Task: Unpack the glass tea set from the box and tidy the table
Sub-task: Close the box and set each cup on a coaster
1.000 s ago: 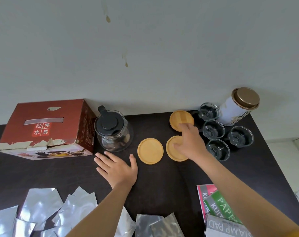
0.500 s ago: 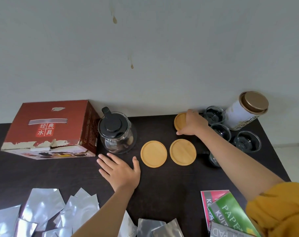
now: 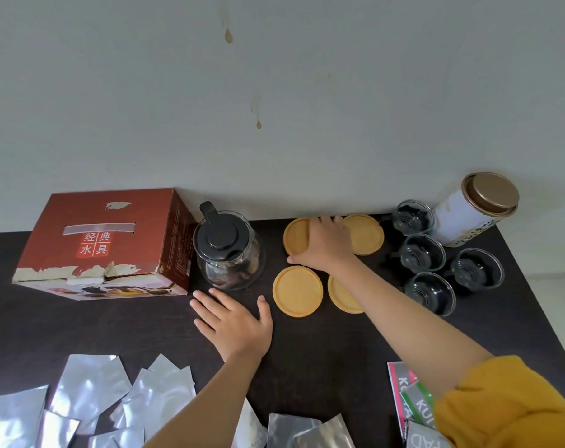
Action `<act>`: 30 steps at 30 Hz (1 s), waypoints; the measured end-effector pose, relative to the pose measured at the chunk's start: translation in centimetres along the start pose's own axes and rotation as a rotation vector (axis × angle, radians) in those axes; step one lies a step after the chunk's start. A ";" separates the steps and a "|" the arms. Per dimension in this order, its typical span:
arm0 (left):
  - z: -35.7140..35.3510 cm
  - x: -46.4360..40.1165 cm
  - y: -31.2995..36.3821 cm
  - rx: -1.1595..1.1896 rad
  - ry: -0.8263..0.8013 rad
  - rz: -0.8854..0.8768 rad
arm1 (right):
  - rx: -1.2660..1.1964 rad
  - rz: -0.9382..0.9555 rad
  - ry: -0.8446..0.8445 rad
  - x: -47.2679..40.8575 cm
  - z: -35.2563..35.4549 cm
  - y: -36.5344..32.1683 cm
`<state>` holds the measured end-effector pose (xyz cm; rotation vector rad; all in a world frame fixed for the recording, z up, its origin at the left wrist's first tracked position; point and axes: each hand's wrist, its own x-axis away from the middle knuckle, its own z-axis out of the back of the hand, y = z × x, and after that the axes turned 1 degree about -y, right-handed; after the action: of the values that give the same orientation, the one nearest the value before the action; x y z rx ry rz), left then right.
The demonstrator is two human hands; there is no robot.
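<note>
Four round wooden coasters lie in a square on the dark table (image 3: 323, 350). My right hand (image 3: 326, 244) reaches to the back and covers the back-left coaster (image 3: 295, 236), thumb at its near edge and fingers at its far edge. The back-right coaster (image 3: 367, 234) lies bare beside it. The front-left coaster (image 3: 297, 291) is fully visible, while the front-right coaster (image 3: 341, 295) is partly under my forearm. My left hand (image 3: 234, 321) rests flat on the table, fingers apart, in front of the glass teapot (image 3: 228, 250) with its black lid. The red box (image 3: 103, 244) stands at the far left.
Several glass cups (image 3: 421, 253) cluster at the right, next to a white tin with a bronze lid (image 3: 475, 208) by the wall. Silver foil packets (image 3: 90, 383) litter the near left edge. Paper pads (image 3: 410, 402) lie at the near right.
My right hand went from the front-right coaster to the back one, then slid a coaster left. Two coasters now lie side by side at the back. The left hand stayed put.
</note>
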<state>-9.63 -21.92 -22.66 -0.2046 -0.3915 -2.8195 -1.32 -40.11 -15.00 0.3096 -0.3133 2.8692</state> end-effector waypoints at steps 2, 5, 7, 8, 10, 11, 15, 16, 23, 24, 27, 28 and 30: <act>0.0 0.0 0.0 0.000 -0.004 0.002 | -0.021 0.001 -0.035 -0.4 -0.4 -0.7; 0.0 -0.1 0.0 0.002 -0.005 -0.002 | -0.043 0.007 -0.046 -0.7 -1.0 -1.4; 0.0 -0.1 0.0 0.001 -0.007 -0.002 | -0.071 0.005 -0.028 -0.8 -1.3 -1.5; 0.0 -0.1 0.0 -0.002 -0.009 -0.001 | -0.085 0.007 -0.016 -0.8 -1.4 -1.5; 0.0 -0.1 -0.1 -0.004 -0.009 -0.002 | -0.108 0.020 0.013 -0.6 -1.5 -1.4; 0.0 -0.1 -0.1 -0.003 -0.010 -0.003 | -0.116 0.028 0.032 -0.5 -1.6 -1.2; 0.0 0.0 -0.1 -0.004 -0.013 -0.003 | -0.091 0.043 0.117 0.4 -1.0 0.4; 0.1 0.0 -0.1 -0.003 -0.014 -0.003 | -0.075 0.037 0.130 0.5 -0.6 1.1; 0.1 0.0 -0.1 0.000 -0.016 -0.006 | 0.001 -0.152 0.223 0.7 3.9 7.8; 0.1 0.0 -0.1 -0.002 -0.017 -0.003 | 0.025 -0.192 0.233 0.6 4.6 8.8; 0.0 0.1 -0.1 0.001 -0.009 -0.005 | 0.109 -0.298 0.184 0.0 6.1 11.4; 0.0 0.1 -0.1 0.002 -0.006 -0.006 | 0.118 -0.323 0.144 -0.3 6.2 12.2; 0.0 0.1 -0.1 0.000 -0.005 -0.005 | 0.101 -0.350 0.064 -0.9 6.1 13.4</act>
<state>-9.73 -21.79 -22.65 -0.2104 -0.3935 -2.8243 -2.78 -54.43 -11.83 0.2604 -0.0909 2.5469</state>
